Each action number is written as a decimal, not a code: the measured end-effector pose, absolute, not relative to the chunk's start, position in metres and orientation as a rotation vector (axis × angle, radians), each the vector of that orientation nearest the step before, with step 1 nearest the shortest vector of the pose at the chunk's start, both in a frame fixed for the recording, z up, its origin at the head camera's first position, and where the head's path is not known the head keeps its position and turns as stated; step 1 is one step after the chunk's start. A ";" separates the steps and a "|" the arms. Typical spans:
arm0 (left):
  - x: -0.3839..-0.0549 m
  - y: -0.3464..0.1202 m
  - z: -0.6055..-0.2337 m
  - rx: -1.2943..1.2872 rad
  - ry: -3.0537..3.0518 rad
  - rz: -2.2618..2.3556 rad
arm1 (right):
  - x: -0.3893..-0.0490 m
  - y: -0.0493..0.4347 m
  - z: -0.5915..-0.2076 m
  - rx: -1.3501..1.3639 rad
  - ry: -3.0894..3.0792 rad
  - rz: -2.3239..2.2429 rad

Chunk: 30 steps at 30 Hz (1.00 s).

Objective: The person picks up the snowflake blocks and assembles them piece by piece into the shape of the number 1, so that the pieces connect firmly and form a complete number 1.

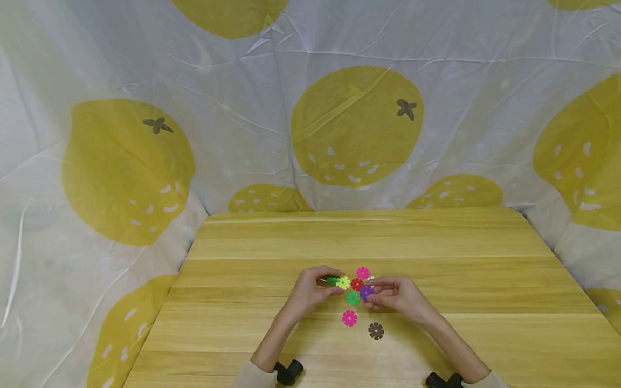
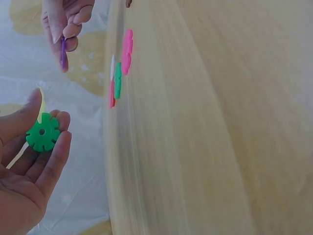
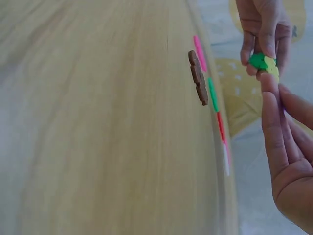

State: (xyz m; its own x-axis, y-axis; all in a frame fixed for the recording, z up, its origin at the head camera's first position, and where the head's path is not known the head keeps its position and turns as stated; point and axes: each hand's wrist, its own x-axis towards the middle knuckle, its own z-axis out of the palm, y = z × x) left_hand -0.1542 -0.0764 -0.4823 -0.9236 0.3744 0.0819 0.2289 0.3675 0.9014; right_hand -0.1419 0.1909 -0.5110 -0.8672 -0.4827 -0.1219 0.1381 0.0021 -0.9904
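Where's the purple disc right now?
In the head view, the purple disc is pinched in the right hand, just right of the green disc on the table.

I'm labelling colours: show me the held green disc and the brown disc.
Held green disc (image 2: 43,139), left wrist view: its face, below the centre hole.
Brown disc (image 1: 372,332), head view: its face, left of the centre hole.

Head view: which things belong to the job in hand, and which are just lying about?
Job:
green disc and yellow disc, held by left hand
purple disc, pinched by right hand
probably two pink discs, red disc, loose green disc, white disc, brown disc

Apparently incidental:
lemon-print cloth
black pieces at wrists
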 end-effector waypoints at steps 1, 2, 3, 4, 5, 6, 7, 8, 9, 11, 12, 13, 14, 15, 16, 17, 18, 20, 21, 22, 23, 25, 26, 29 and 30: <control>-0.154 -0.076 -0.482 0.550 2.481 1.603 | -0.142 0.190 -0.511 -0.358 1.862 -1.927; -0.154 -0.076 -0.481 0.556 2.481 1.605 | -0.142 0.190 -0.511 -0.364 1.870 -1.937; -0.154 -0.076 -0.481 0.562 2.480 1.607 | -0.143 0.189 -0.511 -0.367 1.879 -1.944; -0.154 -0.076 -0.481 0.570 2.481 1.607 | -0.143 0.189 -0.511 -0.374 1.887 -1.954; -0.154 -0.075 -0.481 0.578 2.482 1.606 | -0.143 0.188 -0.511 -0.382 1.899 -1.961; -0.155 -0.075 -0.481 0.585 2.482 1.604 | -0.143 0.187 -0.511 -0.397 1.917 -1.963; -0.155 -0.075 -0.480 0.592 2.481 1.603 | -0.144 0.186 -0.510 -0.412 1.930 -1.970; -0.155 -0.075 -0.480 0.601 2.481 1.601 | -0.144 0.185 -0.510 -0.432 1.948 -1.974; -0.155 -0.075 -0.480 0.607 2.479 1.600 | -0.144 0.185 -0.510 -0.448 1.961 -1.980; -0.155 -0.075 -0.479 0.622 2.479 1.596 | -0.144 0.183 -0.509 -0.481 1.980 -1.992; -0.155 -0.074 -0.479 0.627 2.477 1.595 | -0.144 0.182 -0.509 -0.492 1.985 -2.001; -0.155 -0.074 -0.479 0.633 2.477 1.594 | -0.144 0.181 -0.508 -0.500 1.989 -2.009; -0.155 -0.074 -0.479 0.640 2.478 1.593 | -0.143 0.180 -0.507 -0.508 2.000 -2.014; -0.155 -0.074 -0.479 0.644 2.477 1.593 | -0.143 0.179 -0.507 -0.510 2.012 -2.018; -0.155 -0.074 -0.479 0.647 2.476 1.592 | -0.143 0.178 -0.506 -0.514 2.024 -2.019; -0.155 -0.073 -0.478 0.650 2.476 1.591 | -0.142 0.177 -0.506 -0.520 2.039 -2.019; -0.155 -0.073 -0.478 0.652 2.474 1.591 | -0.142 0.177 -0.506 -0.521 2.059 -2.014; -0.155 -0.074 -0.477 0.660 2.474 1.589 | -0.142 0.176 -0.505 -0.526 2.092 -2.001; -0.155 -0.074 -0.477 0.661 2.476 1.586 | -0.142 0.176 -0.506 -0.526 2.105 -1.995; -0.155 -0.074 -0.477 0.662 2.477 1.584 | -0.141 0.176 -0.506 -0.527 2.115 -1.987; -0.154 -0.074 -0.477 0.663 2.478 1.582 | -0.141 0.175 -0.505 -0.527 2.126 -1.979; -0.154 -0.074 -0.476 0.661 2.478 1.579 | -0.141 0.175 -0.505 -0.527 2.145 -1.964; -0.154 -0.074 -0.476 0.658 2.476 1.580 | -0.141 0.175 -0.505 -0.526 2.155 -1.957; -0.154 -0.074 -0.476 0.639 2.455 1.592 | -0.140 0.175 -0.505 -0.528 2.179 -1.942; -0.154 -0.074 -0.476 0.629 2.444 1.599 | -0.140 0.175 -0.504 -0.531 2.185 -1.938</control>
State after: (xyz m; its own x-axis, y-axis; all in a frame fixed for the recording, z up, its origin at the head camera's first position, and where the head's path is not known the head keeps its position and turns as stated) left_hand -0.1539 -0.0739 -0.4761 -0.9000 0.4247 0.0980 0.2599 0.3424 0.9029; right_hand -0.1399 0.1755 -0.5043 -0.9217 -0.3733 0.1053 -0.1490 0.0904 -0.9847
